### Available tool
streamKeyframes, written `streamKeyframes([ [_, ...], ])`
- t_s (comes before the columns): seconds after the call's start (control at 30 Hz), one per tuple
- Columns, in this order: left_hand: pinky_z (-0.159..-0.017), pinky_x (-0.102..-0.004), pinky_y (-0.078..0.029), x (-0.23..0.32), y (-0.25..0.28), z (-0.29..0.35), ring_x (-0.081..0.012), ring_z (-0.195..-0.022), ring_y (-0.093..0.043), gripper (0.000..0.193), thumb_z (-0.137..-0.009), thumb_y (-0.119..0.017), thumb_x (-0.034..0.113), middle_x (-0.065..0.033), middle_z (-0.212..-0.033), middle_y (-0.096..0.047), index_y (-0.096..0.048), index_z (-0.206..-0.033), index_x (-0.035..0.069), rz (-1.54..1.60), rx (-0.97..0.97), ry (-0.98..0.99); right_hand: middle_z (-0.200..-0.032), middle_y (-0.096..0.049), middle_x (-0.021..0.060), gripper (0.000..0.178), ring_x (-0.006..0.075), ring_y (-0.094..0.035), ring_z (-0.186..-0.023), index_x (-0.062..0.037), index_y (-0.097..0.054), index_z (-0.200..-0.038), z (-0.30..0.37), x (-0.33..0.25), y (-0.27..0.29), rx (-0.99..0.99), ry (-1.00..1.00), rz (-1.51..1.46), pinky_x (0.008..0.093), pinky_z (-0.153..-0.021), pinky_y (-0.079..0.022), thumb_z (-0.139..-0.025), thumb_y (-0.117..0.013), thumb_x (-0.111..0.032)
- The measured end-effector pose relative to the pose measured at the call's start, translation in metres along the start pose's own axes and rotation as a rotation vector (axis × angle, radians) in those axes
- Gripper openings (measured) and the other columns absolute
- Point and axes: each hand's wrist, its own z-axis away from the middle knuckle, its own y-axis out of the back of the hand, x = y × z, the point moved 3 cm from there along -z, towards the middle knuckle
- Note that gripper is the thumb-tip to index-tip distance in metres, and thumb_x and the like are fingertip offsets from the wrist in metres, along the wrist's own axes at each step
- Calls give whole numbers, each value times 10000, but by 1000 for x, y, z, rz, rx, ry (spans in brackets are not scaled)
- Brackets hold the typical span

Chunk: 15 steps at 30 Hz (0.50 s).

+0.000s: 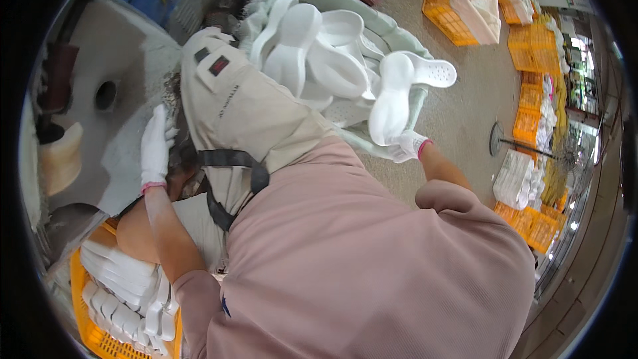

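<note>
My right hand (407, 146), in a white glove with a pink cuff, grips the near end of a white shoe sole (391, 100). That sole is held over the right edge of a crate lined with pale green cloth (379, 12). Inside the crate lies a loose heap of several more white soles (339, 70), and a perforated one (433, 72) sticks out past the rim. My left hand (156, 146), gloved the same way, has its fingers stretched out and holds nothing visible. It is beside the grey metal surface of a machine (126, 46).
At the lower left, a yellow crate (81, 292) holds rows of stacked white soles (119, 269). A round hole (105, 95) and a curved cream-coloured piece (61, 159) are at the machine. Cloth-lined yellow crates (438, 10) and a standing fan (566, 153) stand to the right.
</note>
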Motion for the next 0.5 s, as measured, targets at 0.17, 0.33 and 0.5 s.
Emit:
streamKeyframes([
  [0.17, -660, -243, -416, -29, 7, -12, -63, -805, -559, 684, -1082, -518, 671, 18, -1014, -668, -674, -1361, 66, -83, -17, 94, -937, -796, 210, 226, 292, -802, -882, -58, -836, -970, -25, -31, 94, 717, 372, 1331, 450, -777, -637, -889, -818, -268],
  [0.33, -600, -235, -386, -46, -7, -3, -51, -722, -491, 616, -1085, -531, 655, 70, -877, -572, -719, -1249, 91, -138, 4, 203, -1286, -747, 192, 459, 271, -738, -1145, -52, -711, -1320, -118, -103, 124, 381, 330, -587, 422, -943, -598, -992, -721, -373],
  [0.5, -561, -245, -397, -56, -15, 12, -59, -663, -484, 605, -1091, -532, 635, 83, -809, -549, -730, -1300, 103, -209, 65, 248, -1458, -670, 238, 677, 364, -588, -1413, -10, -659, -1446, -157, -181, 107, 640, 665, -502, 404, -1152, -463, -963, -700, -483],
])
